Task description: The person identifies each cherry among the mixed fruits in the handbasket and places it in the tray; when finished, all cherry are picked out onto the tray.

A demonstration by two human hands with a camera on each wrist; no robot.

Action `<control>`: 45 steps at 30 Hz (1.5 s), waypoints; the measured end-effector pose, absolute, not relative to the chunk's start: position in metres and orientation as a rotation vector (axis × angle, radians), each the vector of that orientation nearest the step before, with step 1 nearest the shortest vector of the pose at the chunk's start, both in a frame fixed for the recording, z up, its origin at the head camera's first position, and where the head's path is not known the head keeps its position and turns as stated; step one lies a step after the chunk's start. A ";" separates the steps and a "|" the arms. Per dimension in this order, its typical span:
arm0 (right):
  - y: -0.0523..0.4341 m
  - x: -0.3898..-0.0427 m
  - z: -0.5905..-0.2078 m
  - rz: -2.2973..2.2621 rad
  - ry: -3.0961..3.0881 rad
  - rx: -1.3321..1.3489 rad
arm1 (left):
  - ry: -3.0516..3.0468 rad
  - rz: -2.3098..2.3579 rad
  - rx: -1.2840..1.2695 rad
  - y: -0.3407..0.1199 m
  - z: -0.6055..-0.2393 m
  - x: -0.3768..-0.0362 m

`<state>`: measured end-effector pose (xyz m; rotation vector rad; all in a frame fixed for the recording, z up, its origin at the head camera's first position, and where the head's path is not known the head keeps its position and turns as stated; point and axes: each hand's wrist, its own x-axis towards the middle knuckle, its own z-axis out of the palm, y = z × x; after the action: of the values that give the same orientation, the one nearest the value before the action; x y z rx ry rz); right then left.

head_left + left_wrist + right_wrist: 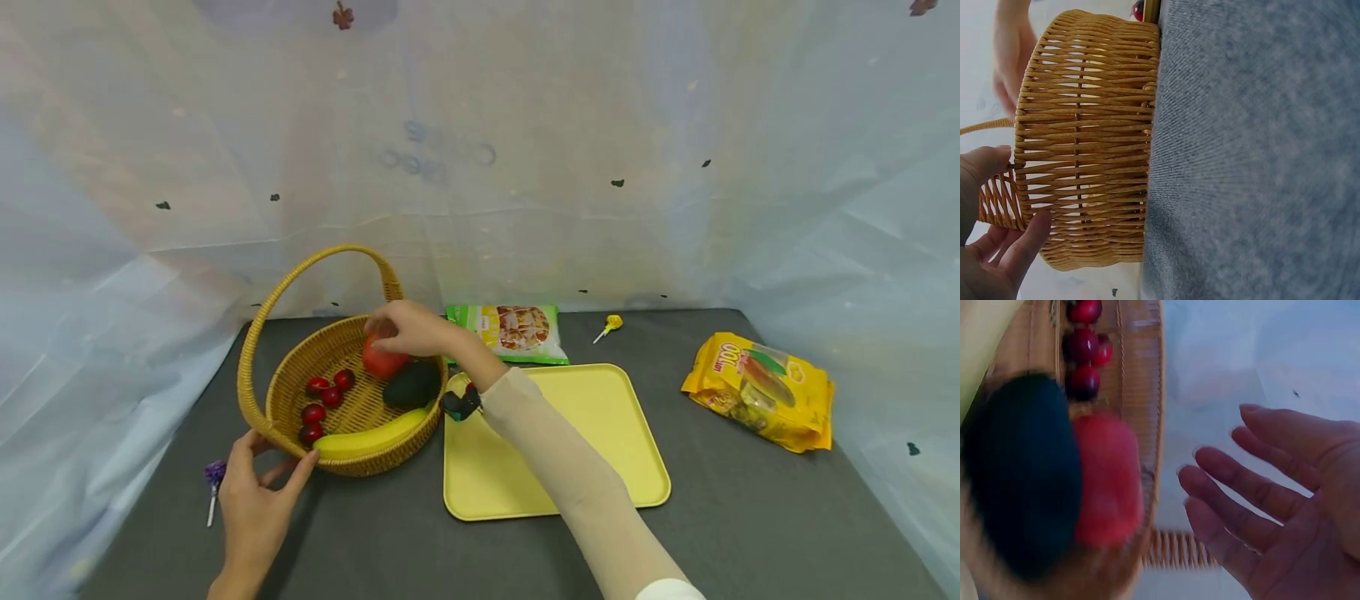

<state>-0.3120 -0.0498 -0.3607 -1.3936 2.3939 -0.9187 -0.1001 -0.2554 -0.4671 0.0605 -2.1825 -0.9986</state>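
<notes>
A wicker basket [352, 469] with a tall arched handle stands at the left of the table. My left hand [257, 492] grips the base of its handle, thumb and fingers on either side in the left wrist view. Inside lie a yellow banana [371, 440], a dark green avocado [414, 384], several small dark red cherries [1083, 345] and a rounded red fruit [1109, 481]. My right hand [1279, 506] hovers over the basket's far rim by the red fruit. Its fingers are spread with nothing between them, apart from the fruit in the right wrist view.
A yellow tray [600, 433] lies right of the basket, under my right forearm. Behind it is a green-and-white food bag [517, 332], with a yellow lollipop [613, 322] beside it. A yellow snack bag [765, 390] lies far right, a purple lollipop [214, 473] far left.
</notes>
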 end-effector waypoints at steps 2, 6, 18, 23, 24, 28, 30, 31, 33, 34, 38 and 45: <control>-0.069 -0.311 -0.361 -0.878 2.339 -1.416 | -2.185 -0.986 0.061 -0.256 -0.467 -0.100; -0.100 -0.309 -0.368 -0.809 2.287 -1.423 | -2.190 -0.963 0.049 -0.257 -0.465 -0.100; -0.136 -0.302 -0.388 -0.769 2.153 -1.208 | -2.194 -0.935 0.036 -0.257 -0.464 -0.100; -0.135 -0.300 -0.394 -0.784 2.119 -1.149 | -2.182 -0.943 0.014 -0.257 -0.465 -0.101; -0.134 -0.300 -0.395 -0.785 2.116 -1.140 | -2.180 -0.944 0.011 -0.257 -0.465 -0.101; -0.133 -0.299 -0.399 -0.769 2.117 -1.129 | -2.178 -0.944 0.008 -0.257 -0.466 -0.102; -0.133 -0.300 -0.401 -0.751 2.121 -1.136 | -2.183 -0.940 0.013 -0.256 -0.466 -0.102; -0.133 -0.300 -0.401 -0.742 2.121 -1.138 | -2.185 -0.941 0.016 -0.256 -0.466 -0.102; -0.133 -0.301 -0.403 -0.720 2.123 -1.142 | -2.187 -0.941 0.022 -0.255 -0.466 -0.102; -0.134 -0.302 -0.404 -0.704 2.125 -1.142 | -2.187 -0.942 0.024 -0.255 -0.466 -0.102; -0.136 -0.301 -0.405 -0.607 2.142 -1.137 | -2.184 -0.939 0.030 -0.255 -0.467 -0.101; -0.139 -0.294 -0.401 -0.497 2.177 -1.110 | -2.182 -0.931 0.039 -0.257 -0.468 -0.100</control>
<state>-0.2944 -0.1391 -0.4011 -1.1104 2.1769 -0.4968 -0.0995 -0.2568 -0.4679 0.0388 -2.1818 -0.9314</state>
